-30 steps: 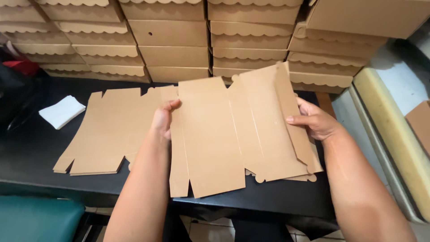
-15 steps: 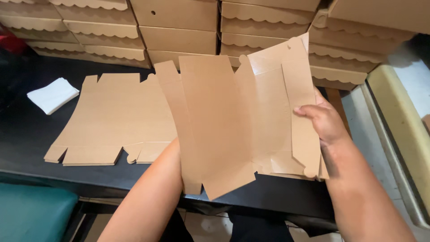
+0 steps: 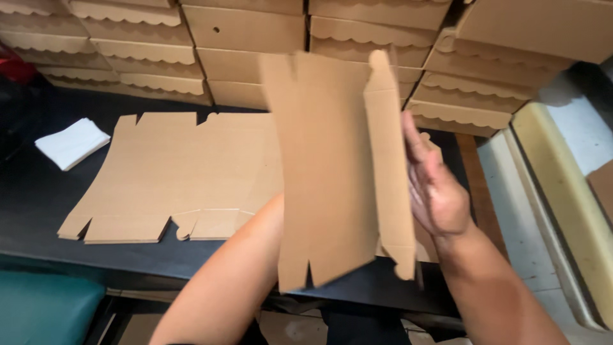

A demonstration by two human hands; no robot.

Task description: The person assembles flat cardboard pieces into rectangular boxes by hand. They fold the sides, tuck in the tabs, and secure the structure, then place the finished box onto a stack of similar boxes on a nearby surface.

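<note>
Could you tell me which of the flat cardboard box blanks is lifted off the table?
The blank beside the right hand, upright, one side folded; the others lie flat.

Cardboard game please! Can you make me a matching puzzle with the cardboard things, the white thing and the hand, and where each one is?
Things:
1. Cardboard sheet being folded
2. Flat cardboard sheets
3. White cloth
4. Finished boxes

Places:
A. Stacked in rows behind the black table
B. Lying flat on the table
C. Far left on the table
D. Held up, with the right hand pressing its side flap

Pairs: 1-D, 2-B, 3-C, 4-A
</note>
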